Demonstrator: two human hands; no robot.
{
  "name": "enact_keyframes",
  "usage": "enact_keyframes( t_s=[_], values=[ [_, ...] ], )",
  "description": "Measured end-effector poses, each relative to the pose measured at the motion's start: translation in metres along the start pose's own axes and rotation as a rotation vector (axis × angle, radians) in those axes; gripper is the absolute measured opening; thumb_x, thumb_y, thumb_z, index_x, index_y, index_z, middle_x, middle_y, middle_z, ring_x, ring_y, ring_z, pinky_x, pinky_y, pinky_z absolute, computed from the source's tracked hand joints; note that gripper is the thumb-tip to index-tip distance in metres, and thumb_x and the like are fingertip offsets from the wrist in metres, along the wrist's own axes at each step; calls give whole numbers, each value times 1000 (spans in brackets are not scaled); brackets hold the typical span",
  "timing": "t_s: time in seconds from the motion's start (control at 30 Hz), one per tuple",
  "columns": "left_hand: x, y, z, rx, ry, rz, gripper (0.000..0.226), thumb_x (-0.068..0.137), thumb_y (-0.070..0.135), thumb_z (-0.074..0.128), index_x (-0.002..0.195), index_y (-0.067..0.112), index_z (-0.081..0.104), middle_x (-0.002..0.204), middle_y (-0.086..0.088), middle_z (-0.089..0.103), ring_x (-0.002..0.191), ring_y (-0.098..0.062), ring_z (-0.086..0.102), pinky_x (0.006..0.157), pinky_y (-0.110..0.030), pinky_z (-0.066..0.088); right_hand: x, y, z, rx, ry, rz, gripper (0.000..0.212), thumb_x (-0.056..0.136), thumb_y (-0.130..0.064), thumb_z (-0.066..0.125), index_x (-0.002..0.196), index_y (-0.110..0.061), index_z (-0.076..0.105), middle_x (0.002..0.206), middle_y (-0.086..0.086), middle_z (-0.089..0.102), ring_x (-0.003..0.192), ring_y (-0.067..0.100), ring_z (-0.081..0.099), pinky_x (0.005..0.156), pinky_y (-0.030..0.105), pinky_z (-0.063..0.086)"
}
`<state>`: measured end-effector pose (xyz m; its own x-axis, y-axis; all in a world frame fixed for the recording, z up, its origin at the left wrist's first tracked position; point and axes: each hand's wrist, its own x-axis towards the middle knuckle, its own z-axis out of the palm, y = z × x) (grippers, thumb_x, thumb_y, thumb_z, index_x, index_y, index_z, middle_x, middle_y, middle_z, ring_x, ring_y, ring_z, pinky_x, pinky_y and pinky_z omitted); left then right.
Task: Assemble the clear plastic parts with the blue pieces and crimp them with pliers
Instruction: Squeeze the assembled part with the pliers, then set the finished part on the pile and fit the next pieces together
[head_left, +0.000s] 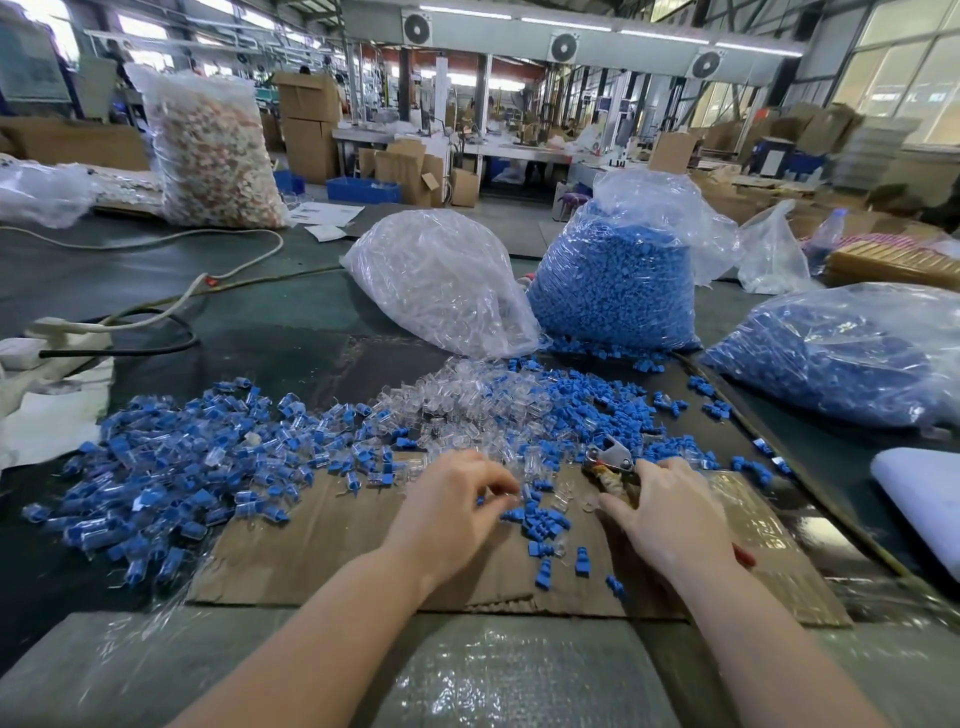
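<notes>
Low in the middle of the frame, the left hand (452, 499) reaches into the loose parts, its thumb and forefinger pinched on a small clear plastic part (511, 500) at the near edge of the heap. To the right of it, the right hand (670, 514) lies over the pliers (609, 460) – fingers curled on the handles, the metal head poking out toward the upper left of the hand, a red handle tip showing at the wrist. Whether the pliers' nose is together or apart cannot be told.

Both hands work over a flat sheet of cardboard (322, 551) on the dark table (270, 343). Between the hands a small cluster of blue pieces (543, 522) lies on the cardboard. Beyond the fingers, at centre frame, spreads a heap of clear parts (457, 405) mixed with blue ones; on the left side of the frame lies a wide pile of assembled pieces (171, 467) – blue set in clear.

Further up, centre frame, a bag of clear parts (441, 280) leans beside a full bag of blue pieces (618, 286); a second blue-filled bag (841, 353) lies at the right edge
</notes>
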<state>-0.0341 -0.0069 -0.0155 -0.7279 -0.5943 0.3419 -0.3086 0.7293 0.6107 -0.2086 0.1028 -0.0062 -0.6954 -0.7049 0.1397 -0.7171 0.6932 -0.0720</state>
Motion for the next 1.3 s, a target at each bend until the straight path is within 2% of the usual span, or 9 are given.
enact_keyframes(
  t_s=[0.13, 0.3, 0.43, 0.6, 0.8, 1.03, 1.17, 1.23, 1.3],
  values=[
    [-4, 24, 20, 15, -154, 171, 31, 84, 38, 62, 114, 28, 63, 103, 14, 50, 100, -2, 37, 88, -11, 28, -2, -5, -7, 65, 163, -24, 42, 91, -45, 53, 126, -22, 51, 122, 0, 50, 117, 19, 45, 97, 32, 38],
    [-8, 40, 44, 239, -285, 393, 34, 91, 43, 51, 121, 29, 58, 138, 0, 36, 125, -18, 23, 104, -36, 19, -5, -7, -9, 150, 229, -62, 34, 91, -34, 55, 124, -27, 54, 121, -1, 52, 115, 17, 45, 96, 29, 35],
    [-2, 37, 50, 309, -304, 450, 32, 93, 43, 45, 119, 32, 61, 140, 0, 37, 126, -20, 23, 101, -35, 18, -7, -6, -8, 200, 247, -78, 31, 92, -28, 55, 122, -26, 56, 119, -2, 54, 113, 16, 46, 97, 26, 35],
    [9, 20, 45, 368, -219, 351, 31, 96, 40, 39, 116, 30, 61, 134, 2, 41, 124, -19, 28, 100, -34, 20, -7, -7, -2, 204, 166, -158, 30, 92, -17, 54, 117, -31, 62, 115, -6, 56, 108, 15, 46, 94, 27, 35],
    [14, 2, 38, 346, -68, 144, 32, 94, 43, 44, 119, 32, 61, 120, 7, 45, 113, -15, 34, 98, -28, 24, -6, -14, 8, 73, 96, -154, 27, 93, -24, 52, 110, -41, 64, 120, -10, 46, 112, 16, 41, 93, 35, 31],
    [17, 3, 33, 60, 140, -21, 26, 87, 32, 61, 112, 28, 65, 109, 10, 49, 108, -7, 34, 100, -22, 24, -5, -21, 7, 135, 146, -153, 16, 93, -34, 55, 106, -35, 64, 107, -11, 52, 105, 13, 42, 90, 34, 29],
    [22, 9, 26, -31, 103, 56, 35, 84, 23, 65, 119, 27, 62, 110, 10, 56, 104, -3, 38, 92, -11, 24, -2, -34, -6, 507, 59, -218, 12, 89, -28, 62, 98, -24, 68, 94, -6, 56, 96, 11, 50, 85, 29, 39],
    [23, 11, 23, -140, 111, 41, 30, 82, 19, 67, 112, 25, 66, 103, 8, 63, 99, -5, 49, 92, -16, 34, -1, -38, -13, 750, -37, -239, 11, 89, -20, 63, 96, -20, 71, 85, -7, 61, 80, -1, 53, 70, 13, 40],
    [24, 11, 20, -230, 136, -13, 21, 82, 16, 68, 101, 25, 69, 95, 9, 65, 92, -5, 56, 86, -18, 44, -2, -40, -16, 841, -91, -231, 13, 89, -15, 62, 97, -18, 71, 80, -11, 64, 69, -8, 54, 62, 7, 38]
  ],
)
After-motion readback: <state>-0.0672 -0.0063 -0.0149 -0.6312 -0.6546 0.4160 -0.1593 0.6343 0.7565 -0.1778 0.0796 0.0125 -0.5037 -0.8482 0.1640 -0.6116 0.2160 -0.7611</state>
